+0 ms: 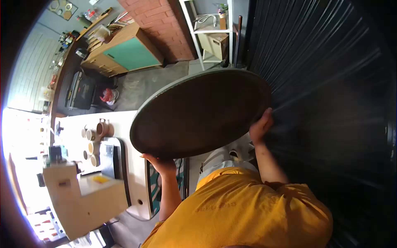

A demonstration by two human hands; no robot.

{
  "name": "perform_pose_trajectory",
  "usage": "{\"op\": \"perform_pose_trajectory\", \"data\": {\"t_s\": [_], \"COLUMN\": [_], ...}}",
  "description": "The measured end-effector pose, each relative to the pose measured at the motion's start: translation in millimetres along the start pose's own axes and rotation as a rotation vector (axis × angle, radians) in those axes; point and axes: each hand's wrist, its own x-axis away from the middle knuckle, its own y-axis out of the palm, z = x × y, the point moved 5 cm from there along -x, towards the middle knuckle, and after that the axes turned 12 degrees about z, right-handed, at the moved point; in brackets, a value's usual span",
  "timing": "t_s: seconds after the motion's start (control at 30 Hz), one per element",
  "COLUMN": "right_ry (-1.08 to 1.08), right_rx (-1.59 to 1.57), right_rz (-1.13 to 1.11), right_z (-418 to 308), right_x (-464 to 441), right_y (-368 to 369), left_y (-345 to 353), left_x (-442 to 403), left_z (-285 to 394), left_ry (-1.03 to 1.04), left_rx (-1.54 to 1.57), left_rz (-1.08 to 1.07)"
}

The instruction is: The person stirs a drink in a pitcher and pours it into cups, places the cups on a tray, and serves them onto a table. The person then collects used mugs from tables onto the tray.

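Note:
A large dark oval tray [198, 113] with a pale greenish rim is held up in front of my body, its broad dark face toward me. My left hand [162, 165] grips its lower left edge, with the thumb showing at the rim. On the right edge, my right hand [261, 126] is closed round the rim. The fingers behind the tray are hidden. Below it are my mustard-yellow shirt and light trousers.
A white table [134, 165] at left bears several cups [91, 135] and a black-edged tray. Beyond stand a green-doored cabinet [128, 54], a brick pillar [159, 25] and a white shelf rack [211, 31]. Dark ribbed sheeting [322, 62] lines the right side.

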Motion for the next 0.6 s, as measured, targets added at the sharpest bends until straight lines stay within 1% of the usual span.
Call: {"op": "perform_pose_trajectory", "data": {"t_s": [0.03,0.07,0.1,0.17,0.23,0.27,0.3,0.37,0.4,0.5,0.53,0.57,0.6], "right_ry": [0.099,0.081,-0.091,-0.284,-0.154,-0.101,-0.050,0.270,0.261,0.408,0.347,0.361,0.309], "right_rx": [-0.103,-0.096,-0.079,-0.052,0.052,0.098,0.146,-0.397,-0.394,-0.396,-0.371,-0.371,-0.290], "right_rz": [-0.018,-0.008,0.165,0.333,0.267,0.225,0.182,0.367,0.358,-0.041,-0.064,-0.069,-0.095], "right_z": [2.4,9.5,11.7,13.4,19.1,20.8,22.3,36.9,34.4,36.1,41.2,51.1,59.4], "right_x": [-10.7,-22.0,-34.2,-61.0,-90.1,-103.2,-115.9,-135.3,-146.4,-176.6,-186.6,-193.8,-200.0], "right_y": [10.9,24.6,32.6,44.4,63.3,73.4,83.7,111.5,120.7,152.2,157.4,164.8,175.4], "left_y": [13.2,27.2,42.8,69.6,100.6,121.2,140.1,178.9,191.9,229.3,237.8,244.5,251.3], "left_x": [-12.5,-25.3,-38.9,-70.2,-109.9,-121.1,-133.0,-161.7,-176.6,-220.6,-230.7,-239.7,-250.4], "left_z": [-11.7,-21.4,-31.9,-58.4,-84.8,-85.8,-85.4,-83.8,-81.7,-76.1,-70.4,-66.3,-62.5], "left_ry": [-0.032,-0.045,-0.081,-0.136,-0.143,-0.203,-0.216,-0.219,-0.202,-0.223,-0.215,-0.210,-0.206], "left_rx": [0.005,0.018,0.040,0.078,0.141,0.165,0.180,0.122,0.122,0.143,0.127,0.118,0.120], "left_rz": [-0.034,-0.046,-0.072,-0.099,-0.134,-0.117,-0.107,-0.179,-0.167,-0.137,-0.086,-0.076,-0.061]}}
